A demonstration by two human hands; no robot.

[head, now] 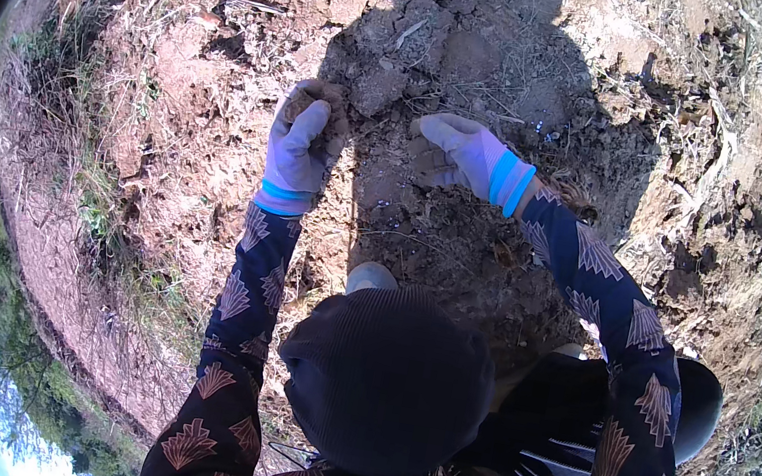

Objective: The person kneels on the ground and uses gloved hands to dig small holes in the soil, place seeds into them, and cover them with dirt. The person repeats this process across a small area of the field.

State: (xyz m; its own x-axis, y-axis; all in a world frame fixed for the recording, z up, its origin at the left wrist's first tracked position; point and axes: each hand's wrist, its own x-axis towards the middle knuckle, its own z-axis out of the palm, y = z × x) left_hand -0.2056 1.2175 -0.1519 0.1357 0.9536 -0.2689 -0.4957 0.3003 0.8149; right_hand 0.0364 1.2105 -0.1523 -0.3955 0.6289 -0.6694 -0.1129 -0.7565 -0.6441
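Observation:
My left hand [300,141], in a pale glove with a blue cuff, is curled with the thumb across a brown clod of soil [333,105]. Its fingers are partly hidden behind the clod and thumb. To the right, my right hand [459,154] wears a matching glove and hangs low over shaded soil [397,188], fingers bent downward. Dirt darkens those fingertips; whether anything is between them is hidden. Between both hands and slightly beyond lies a larger earth clod [376,86]. Small white granules [549,135] dot the ground beyond my right wrist.
Dry straw and roots [718,143] litter the broken ground at right. A grassy strip [104,222] runs along the left. A pale shoe tip [372,278] shows beyond my dark cap [387,383]. My bent knee [696,412] is at right.

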